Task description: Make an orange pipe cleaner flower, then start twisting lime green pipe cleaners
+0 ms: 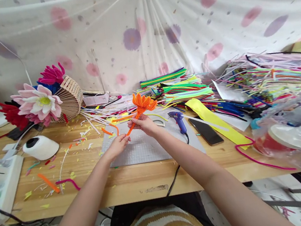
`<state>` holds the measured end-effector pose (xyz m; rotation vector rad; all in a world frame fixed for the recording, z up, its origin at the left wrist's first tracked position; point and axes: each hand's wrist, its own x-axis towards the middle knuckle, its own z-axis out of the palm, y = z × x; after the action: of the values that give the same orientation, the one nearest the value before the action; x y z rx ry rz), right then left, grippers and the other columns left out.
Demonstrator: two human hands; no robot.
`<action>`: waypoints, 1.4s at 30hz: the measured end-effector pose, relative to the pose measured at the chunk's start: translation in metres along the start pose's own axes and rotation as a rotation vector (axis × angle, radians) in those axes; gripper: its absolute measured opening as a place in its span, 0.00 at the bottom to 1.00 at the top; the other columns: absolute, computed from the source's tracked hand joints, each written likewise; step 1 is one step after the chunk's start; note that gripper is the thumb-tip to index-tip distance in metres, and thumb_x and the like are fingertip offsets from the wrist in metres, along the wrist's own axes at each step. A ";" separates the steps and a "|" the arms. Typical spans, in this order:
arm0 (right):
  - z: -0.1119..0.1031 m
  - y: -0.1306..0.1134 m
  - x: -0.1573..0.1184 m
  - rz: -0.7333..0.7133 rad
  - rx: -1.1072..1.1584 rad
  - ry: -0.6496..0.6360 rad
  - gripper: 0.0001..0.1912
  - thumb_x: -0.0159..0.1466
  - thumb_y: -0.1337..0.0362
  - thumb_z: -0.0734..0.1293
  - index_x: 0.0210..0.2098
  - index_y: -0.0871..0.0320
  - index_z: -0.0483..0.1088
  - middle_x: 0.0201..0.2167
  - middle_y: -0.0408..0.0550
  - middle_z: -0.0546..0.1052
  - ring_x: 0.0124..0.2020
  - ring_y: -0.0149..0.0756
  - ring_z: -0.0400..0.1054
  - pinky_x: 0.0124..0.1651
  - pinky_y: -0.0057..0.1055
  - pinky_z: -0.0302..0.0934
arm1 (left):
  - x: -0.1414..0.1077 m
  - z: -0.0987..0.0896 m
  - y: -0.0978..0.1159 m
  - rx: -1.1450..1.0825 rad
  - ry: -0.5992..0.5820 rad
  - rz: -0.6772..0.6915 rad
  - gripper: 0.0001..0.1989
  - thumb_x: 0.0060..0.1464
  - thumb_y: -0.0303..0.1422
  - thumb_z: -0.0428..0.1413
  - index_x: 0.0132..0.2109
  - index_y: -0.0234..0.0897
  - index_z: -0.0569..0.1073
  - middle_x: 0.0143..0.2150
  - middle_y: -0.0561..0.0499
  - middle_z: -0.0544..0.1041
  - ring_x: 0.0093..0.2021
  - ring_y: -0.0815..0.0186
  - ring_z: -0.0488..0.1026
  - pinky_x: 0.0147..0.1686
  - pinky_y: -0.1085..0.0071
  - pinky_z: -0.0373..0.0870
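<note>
One orange chenille-stem flower (143, 102) in the head view, held up over the far part of a grey cutting mat (150, 152), petals fanned up and to the right, stem (131, 126) slanting down to the left. Right hand (143, 124) pinching the stem just below the petals; left hand (119, 144) grasping near its lower end, fingertips together. Short orange pieces (115, 128) by the mat's far left corner, beyond the left hand. Close beyond the right hand, a looped pale handle (160, 122), partly hidden, too little showing to tell the tool.

On the mat's right side, a blue-violet hot-glue gun (179, 122), with a black cord (176, 175) passing under the right forearm. Farther right, a dark smartphone (206, 130) beside a long yellow strip (216, 122). Behind, heaped bundles of coloured chenille stems (186, 89), and near the right edge a lidded red cup (281, 138) in clear plastic.

To the left, a white thread cone (41, 147) amid scattered trimmings, an orange strip (48, 183) and a magenta stem (69, 182) on the wooden tabletop (87, 201). Behind these, a slatted wooden basket (70, 98) with pink, white, red and magenta flowers (41, 101); at the far left, a white power strip (6, 191).
</note>
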<state>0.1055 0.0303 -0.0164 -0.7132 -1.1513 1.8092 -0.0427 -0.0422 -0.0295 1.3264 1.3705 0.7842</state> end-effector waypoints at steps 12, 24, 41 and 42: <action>0.003 0.004 -0.012 -0.003 -0.171 0.032 0.13 0.50 0.59 0.69 0.28 0.59 0.64 0.24 0.41 0.74 0.27 0.28 0.70 0.37 0.29 0.66 | 0.013 0.003 0.020 0.117 0.444 0.293 0.16 0.46 0.41 0.54 0.40 0.35 0.68 0.43 0.46 0.71 0.40 0.66 0.69 0.39 0.70 0.65; -0.005 -0.006 -0.022 0.080 -0.635 -0.240 0.08 0.52 0.62 0.67 0.25 0.61 0.68 0.21 0.42 0.72 0.22 0.25 0.66 0.23 0.21 0.60 | 0.035 -0.004 0.043 -0.101 0.104 -0.028 0.08 0.48 0.35 0.52 0.31 0.33 0.67 0.24 0.53 0.70 0.22 0.71 0.66 0.23 0.73 0.61; -0.010 -0.001 -0.010 0.183 -0.194 0.194 0.08 0.55 0.62 0.63 0.24 0.59 0.63 0.17 0.37 0.66 0.16 0.20 0.58 0.18 0.18 0.51 | 0.032 -0.025 0.023 0.300 0.159 0.004 0.11 0.49 0.38 0.48 0.28 0.34 0.68 0.18 0.57 0.60 0.18 0.73 0.53 0.21 0.74 0.49; -0.012 0.000 -0.011 0.178 -0.202 0.211 0.07 0.55 0.63 0.63 0.23 0.59 0.63 0.16 0.37 0.66 0.15 0.20 0.57 0.19 0.19 0.51 | 0.032 -0.026 0.022 0.312 0.165 -0.001 0.11 0.49 0.38 0.48 0.27 0.34 0.67 0.18 0.57 0.60 0.18 0.72 0.54 0.21 0.74 0.49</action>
<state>0.1205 0.0254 -0.0206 -1.1278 -1.1689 1.7270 -0.0567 -0.0028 -0.0093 1.5265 1.6762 0.7112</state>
